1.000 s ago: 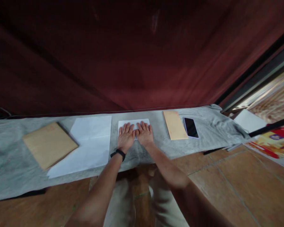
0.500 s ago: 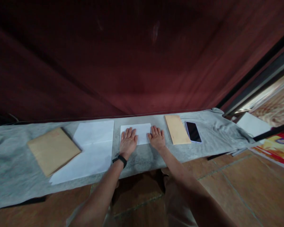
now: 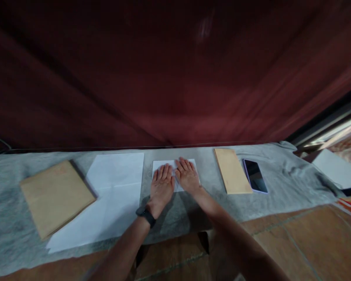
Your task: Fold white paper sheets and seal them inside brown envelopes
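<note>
A folded sheet of white paper (image 3: 178, 186) lies on the grey cloth in front of me, partly covered by my hands. My left hand (image 3: 163, 185) presses flat on its left part, fingers stretched out, a black watch on the wrist. Flat on the paper's middle and right part rests my right hand (image 3: 187, 174), fingers also extended. The two hands are close together, near touching. To the left lie larger white sheets (image 3: 117, 191), with a stack of brown envelopes (image 3: 57, 195) over their left side. On the right is a smaller tan envelope (image 3: 232, 171).
A phone (image 3: 256, 175) with a purple edge lies at the tan envelope's right. Grey cloth (image 3: 292, 183) covers the long narrow bench. A dark red curtain (image 3: 175, 78) hangs behind it. Floor tiles (image 3: 318, 238) show below, and a white box-like object (image 3: 337, 168) stands at far right.
My right hand has slid left from the paper's right edge toward its middle, closer to my left hand. My view has shifted slightly, with the bench appearing nearer.
</note>
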`<action>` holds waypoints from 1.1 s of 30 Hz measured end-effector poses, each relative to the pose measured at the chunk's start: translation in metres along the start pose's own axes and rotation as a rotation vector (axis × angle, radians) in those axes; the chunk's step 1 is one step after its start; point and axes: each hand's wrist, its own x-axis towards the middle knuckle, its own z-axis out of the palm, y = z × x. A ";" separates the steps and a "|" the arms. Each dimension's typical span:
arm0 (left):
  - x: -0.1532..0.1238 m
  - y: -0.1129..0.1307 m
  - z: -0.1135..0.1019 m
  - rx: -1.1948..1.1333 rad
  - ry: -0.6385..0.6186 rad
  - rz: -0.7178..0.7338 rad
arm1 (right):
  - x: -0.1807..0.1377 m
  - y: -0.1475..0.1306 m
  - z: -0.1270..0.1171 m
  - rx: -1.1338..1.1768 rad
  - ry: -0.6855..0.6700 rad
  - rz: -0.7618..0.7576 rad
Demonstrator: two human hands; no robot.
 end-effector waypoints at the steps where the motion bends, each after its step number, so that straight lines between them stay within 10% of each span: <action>1: 0.003 -0.001 -0.003 0.000 -0.001 -0.013 | -0.001 0.003 0.001 -0.009 0.009 0.006; 33: 0.010 -0.018 0.002 0.043 0.030 -0.143 | -0.019 0.050 -0.019 -0.117 -0.017 0.143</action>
